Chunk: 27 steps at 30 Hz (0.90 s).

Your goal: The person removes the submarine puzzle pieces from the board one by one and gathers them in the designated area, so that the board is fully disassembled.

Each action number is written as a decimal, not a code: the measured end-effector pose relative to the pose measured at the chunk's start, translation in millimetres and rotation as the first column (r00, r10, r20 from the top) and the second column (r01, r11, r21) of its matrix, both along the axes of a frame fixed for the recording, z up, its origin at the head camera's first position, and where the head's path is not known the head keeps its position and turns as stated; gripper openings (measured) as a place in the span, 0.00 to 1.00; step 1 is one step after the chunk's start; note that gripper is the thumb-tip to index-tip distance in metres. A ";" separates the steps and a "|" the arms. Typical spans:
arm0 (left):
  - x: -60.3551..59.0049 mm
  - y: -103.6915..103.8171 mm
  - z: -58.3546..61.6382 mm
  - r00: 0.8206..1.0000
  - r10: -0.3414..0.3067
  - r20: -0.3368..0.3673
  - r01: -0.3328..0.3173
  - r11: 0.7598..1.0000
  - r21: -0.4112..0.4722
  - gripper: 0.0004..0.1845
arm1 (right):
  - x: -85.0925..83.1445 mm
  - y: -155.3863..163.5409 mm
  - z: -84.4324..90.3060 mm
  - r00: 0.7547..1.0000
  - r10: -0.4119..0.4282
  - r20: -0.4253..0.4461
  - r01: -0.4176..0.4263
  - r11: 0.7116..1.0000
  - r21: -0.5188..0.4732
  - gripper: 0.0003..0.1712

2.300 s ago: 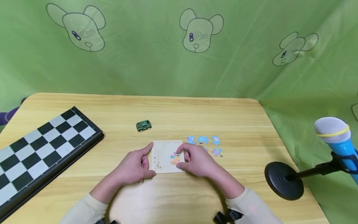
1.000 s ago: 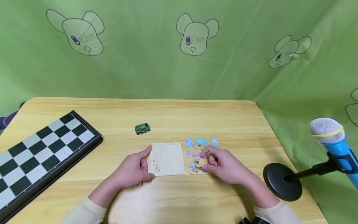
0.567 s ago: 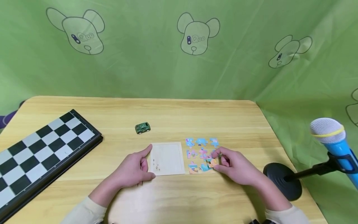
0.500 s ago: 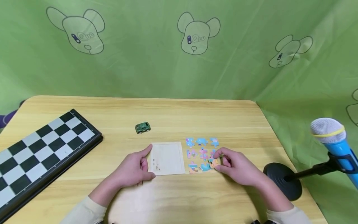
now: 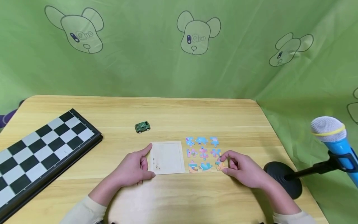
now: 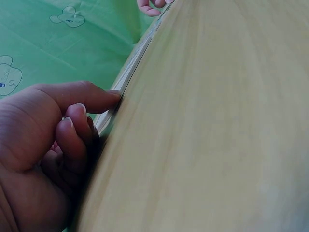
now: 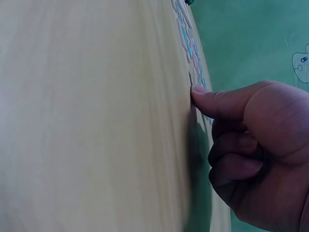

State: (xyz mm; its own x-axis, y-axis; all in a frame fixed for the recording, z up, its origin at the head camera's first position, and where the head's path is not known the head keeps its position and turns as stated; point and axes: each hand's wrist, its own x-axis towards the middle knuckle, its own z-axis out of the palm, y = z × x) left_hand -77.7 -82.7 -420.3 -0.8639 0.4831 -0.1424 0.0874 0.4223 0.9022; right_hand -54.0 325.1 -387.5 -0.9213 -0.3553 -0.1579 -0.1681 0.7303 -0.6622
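Right hand [image 5: 243, 170] is setting down the last puzzle piece [image 5: 219, 165], thumb and forefinger pinching it at the near-right corner of the loose pieces [image 5: 202, 153], right at its fingertips. By the look of it, the next move calls for a clean release without nudging neighbours. Left hand [image 5: 133, 168], fingers loosely curled, forefinger and thumb bracing the empty puzzle tray [image 5: 167, 157], just beyond its fingertips.
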 end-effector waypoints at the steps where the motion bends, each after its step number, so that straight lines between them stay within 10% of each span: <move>1: 0.1 -0.1 0.0 1.000 0.001 0.002 -0.001 1.000 0.002 0.56 | 0.2 0.5 -1.0 1.000 0.000 0.003 0.000 1.000 -0.001 0.13; 27: 0.5 -2.7 -3.2 0.999 0.007 0.041 -0.007 1.000 0.021 0.56 | -1.2 -2.4 -4.5 0.998 -0.006 0.062 0.014 0.992 -0.128 0.15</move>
State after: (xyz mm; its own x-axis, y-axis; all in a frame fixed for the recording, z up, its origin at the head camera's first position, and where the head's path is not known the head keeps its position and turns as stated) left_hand -77.2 -85.3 -423.5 -0.8609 0.4803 -0.1676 0.0474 0.4038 0.9136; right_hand -55.2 322.7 -392.0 -0.9148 -0.3671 -0.1682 -0.1171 0.6400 -0.7594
